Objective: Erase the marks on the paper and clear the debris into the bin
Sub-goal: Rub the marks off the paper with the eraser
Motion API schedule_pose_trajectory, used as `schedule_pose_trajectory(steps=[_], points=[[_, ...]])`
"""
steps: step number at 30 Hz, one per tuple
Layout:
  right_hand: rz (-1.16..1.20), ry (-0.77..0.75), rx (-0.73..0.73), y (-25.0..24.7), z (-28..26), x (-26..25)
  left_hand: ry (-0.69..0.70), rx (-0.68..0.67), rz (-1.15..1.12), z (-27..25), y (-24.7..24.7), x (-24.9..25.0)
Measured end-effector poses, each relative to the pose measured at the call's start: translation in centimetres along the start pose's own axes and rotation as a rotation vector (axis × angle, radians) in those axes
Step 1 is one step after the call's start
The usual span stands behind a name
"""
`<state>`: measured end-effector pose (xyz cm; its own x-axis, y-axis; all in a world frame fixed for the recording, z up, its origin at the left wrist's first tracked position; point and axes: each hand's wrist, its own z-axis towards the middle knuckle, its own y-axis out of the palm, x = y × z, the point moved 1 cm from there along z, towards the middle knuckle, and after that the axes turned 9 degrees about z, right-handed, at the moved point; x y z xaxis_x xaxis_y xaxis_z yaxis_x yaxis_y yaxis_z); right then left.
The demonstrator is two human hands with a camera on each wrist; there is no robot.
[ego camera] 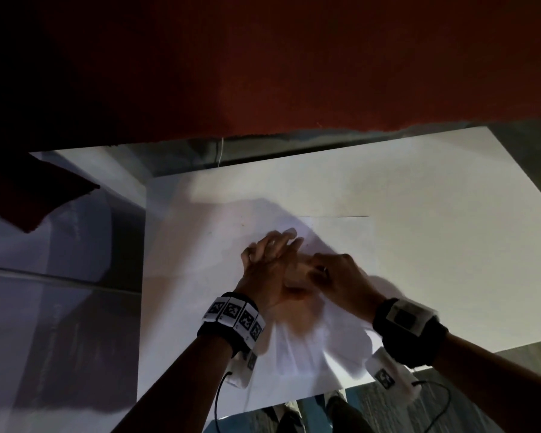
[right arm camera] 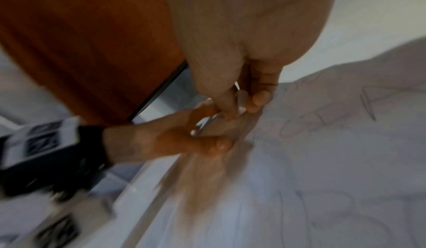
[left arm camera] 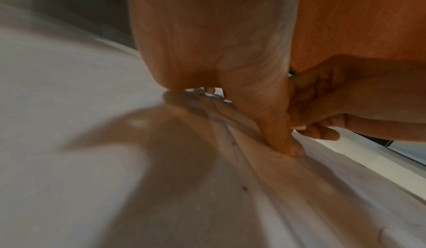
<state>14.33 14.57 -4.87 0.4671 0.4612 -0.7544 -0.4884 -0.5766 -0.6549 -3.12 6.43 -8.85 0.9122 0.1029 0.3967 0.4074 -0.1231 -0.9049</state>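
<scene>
A white sheet of paper (ego camera: 341, 239) lies on the white table (ego camera: 434, 182). Faint pencil marks (right arm camera: 366, 109) show on it in the right wrist view. My left hand (ego camera: 272, 250) rests on the sheet with fingers spread, and its thumb (left arm camera: 284, 142) presses the paper down. Right beside it, touching it, my right hand (ego camera: 319, 270) pinches a small whitish eraser (right arm camera: 241, 103) between thumb and fingers, its tip down on the paper. Tiny dark specks of debris (left arm camera: 244, 188) lie on the sheet near the left thumb. No bin is clearly visible.
A dark red cloth (ego camera: 263, 64) hangs beyond the table's far edge. A pale grey surface (ego camera: 60, 245) lies left of the table, with a dark red object (ego camera: 44, 198) over it. My feet (ego camera: 294, 415) stand at the table's near edge.
</scene>
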Motion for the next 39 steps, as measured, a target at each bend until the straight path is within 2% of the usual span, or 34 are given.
schedule_pose_trajectory(steps=[2, 5, 8, 9, 12, 13, 16, 20, 24, 28, 32, 36, 39], points=[[-0.019, -0.03, 0.013, -0.8, 0.2, 0.2, -0.005, -0.015, 0.021, 0.1, 0.0, 0.0], [-0.003, 0.077, 0.139, -1.9, 1.0, 1.3, -0.007, -0.033, 0.048, 0.3, 0.0, 0.0], [-0.008, -0.038, 0.01, -0.4, -0.1, -0.2, -0.001, -0.018, 0.009, 0.1, 0.1, -0.1], [-0.006, -0.036, 0.006, -0.6, 0.0, -0.1, -0.001, -0.018, 0.013, 0.1, 0.1, -0.1], [0.013, 0.104, 0.162, -2.0, 1.0, 1.3, 0.001, -0.019, 0.055, 0.1, -0.1, 0.2], [0.005, 0.101, 0.164, -1.6, 0.9, 1.2, -0.003, -0.017, 0.045, 0.1, -0.2, 0.2], [0.026, 0.0, 0.027, 0.3, -0.4, -0.3, -0.014, -0.019, 0.003, 0.2, -0.1, 0.0], [-0.005, 0.11, 0.172, -0.9, 0.9, 1.2, -0.018, -0.042, 0.066, 0.4, -0.1, 0.1], [0.05, 0.036, 0.102, 0.8, -0.4, -0.6, -0.027, -0.041, 0.05, 0.3, -0.3, 0.3], [-0.006, 0.114, 0.198, -0.4, 0.7, 0.9, -0.032, -0.042, 0.08, 0.1, -0.3, 0.4], [0.033, 0.077, 0.129, 0.2, 0.1, -0.4, -0.033, -0.05, 0.038, 0.1, -0.2, 0.3], [0.023, 0.142, 0.213, -0.6, 0.9, 0.7, -0.033, -0.046, 0.058, 0.1, -0.2, 0.2], [0.022, 0.114, 0.11, 1.1, -0.3, -0.5, -0.035, -0.06, 0.021, 0.2, -0.4, 0.3]])
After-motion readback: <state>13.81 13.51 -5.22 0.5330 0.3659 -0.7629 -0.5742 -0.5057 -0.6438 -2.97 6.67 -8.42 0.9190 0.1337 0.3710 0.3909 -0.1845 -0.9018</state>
